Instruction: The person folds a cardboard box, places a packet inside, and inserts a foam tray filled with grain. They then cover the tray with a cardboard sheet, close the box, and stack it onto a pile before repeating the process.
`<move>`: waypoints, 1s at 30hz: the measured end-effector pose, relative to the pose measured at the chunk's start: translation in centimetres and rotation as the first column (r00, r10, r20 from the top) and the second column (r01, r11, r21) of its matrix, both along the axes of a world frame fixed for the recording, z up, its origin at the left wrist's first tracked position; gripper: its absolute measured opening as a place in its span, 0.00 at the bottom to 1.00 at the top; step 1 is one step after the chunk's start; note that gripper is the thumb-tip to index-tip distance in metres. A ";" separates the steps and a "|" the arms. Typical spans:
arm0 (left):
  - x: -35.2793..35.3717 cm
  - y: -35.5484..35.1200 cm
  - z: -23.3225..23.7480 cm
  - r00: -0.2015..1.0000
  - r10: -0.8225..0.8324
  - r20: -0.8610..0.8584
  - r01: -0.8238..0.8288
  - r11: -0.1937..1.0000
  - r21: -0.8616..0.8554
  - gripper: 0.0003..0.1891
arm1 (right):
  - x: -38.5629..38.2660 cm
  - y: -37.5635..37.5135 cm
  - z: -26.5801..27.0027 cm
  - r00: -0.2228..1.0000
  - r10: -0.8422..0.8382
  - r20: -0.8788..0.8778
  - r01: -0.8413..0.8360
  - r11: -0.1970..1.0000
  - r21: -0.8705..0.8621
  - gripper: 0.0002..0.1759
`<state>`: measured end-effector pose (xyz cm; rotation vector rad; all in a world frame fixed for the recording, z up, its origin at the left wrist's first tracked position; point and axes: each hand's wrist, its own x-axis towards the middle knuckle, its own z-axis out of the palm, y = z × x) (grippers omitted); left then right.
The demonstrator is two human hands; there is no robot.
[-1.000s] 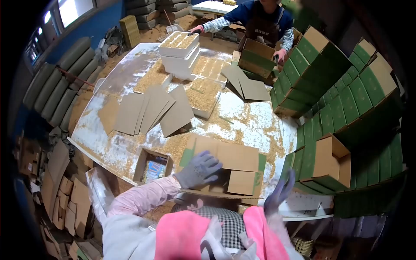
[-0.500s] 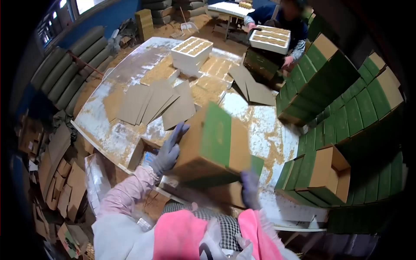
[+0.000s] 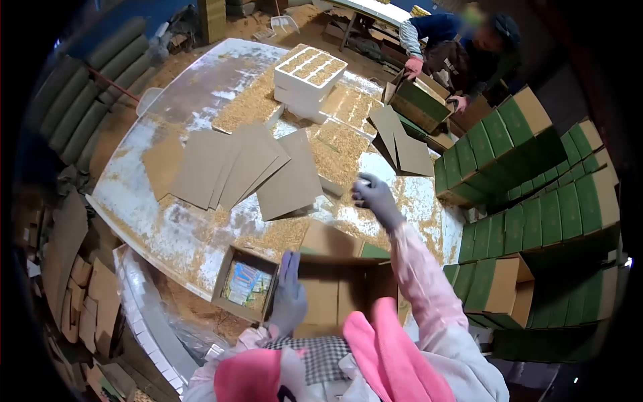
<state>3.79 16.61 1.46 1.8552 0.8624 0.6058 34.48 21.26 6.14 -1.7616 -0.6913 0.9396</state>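
An open cardboard box (image 3: 335,288) stands upright in front of me, with its inside showing. My left hand (image 3: 288,301), in a grey glove, lies along its left wall with the fingers stretched out. Beside it is a small cardboard box (image 3: 236,308) holding blue and white packets (image 3: 244,281). My right hand (image 3: 376,201), also gloved, hovers over the table (image 3: 134,171) with its fingers curled; whether anything is in them is hidden. Flat cardboard sheets (image 3: 291,177) lie fanned out to the left of that hand.
White foam trays (image 3: 311,97) filled with tan material are stacked at the table's back. Green and brown cartons (image 3: 499,144) line the right side. Across the table a co-worker (image 3: 445,43) handles a green box (image 3: 418,104). Filled sacks (image 3: 114,80) are piled at left.
The cardboard box went from tilted between my hands to standing upright, open side up. My right hand let go and reached forward over the table. The co-worker's foam tray is no longer in their hands.
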 end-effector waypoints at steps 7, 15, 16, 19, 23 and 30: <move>0.2 2.4 0.6 0.999 -0.025 -0.025 0.021 0.991 -0.132 0.35 | 10.9 8.3 -23.0 0.946 0.302 0.117 -0.318 0.936 0.153 0.30; 1.7 2.5 1.0 0.999 -0.003 -0.038 -0.001 0.996 -0.093 0.35 | 8.3 6.4 -20.8 0.923 -0.178 -0.342 0.216 0.973 0.078 0.24; 1.8 2.5 1.3 0.999 0.001 -0.050 -0.006 0.995 -0.097 0.34 | 9.3 7.0 -22.5 0.923 -0.221 -0.315 0.273 0.953 0.131 0.23; 1.9 1.9 1.6 0.996 0.022 -0.091 -0.031 0.995 -0.099 0.33 | 7.8 7.2 -15.8 0.694 -0.494 -0.524 0.543 0.837 -0.070 0.23; 1.6 2.1 0.8 0.999 -0.014 -0.030 0.015 0.999 0.043 0.31 | 15.4 0.0 -14.3 0.674 -0.181 -0.716 0.367 0.924 0.112 0.21; 4.4 3.0 0.1 0.991 -0.086 -0.100 0.100 0.985 0.144 0.33 | 11.3 -22.4 2.3 0.781 -0.200 -0.592 0.323 0.940 0.108 0.25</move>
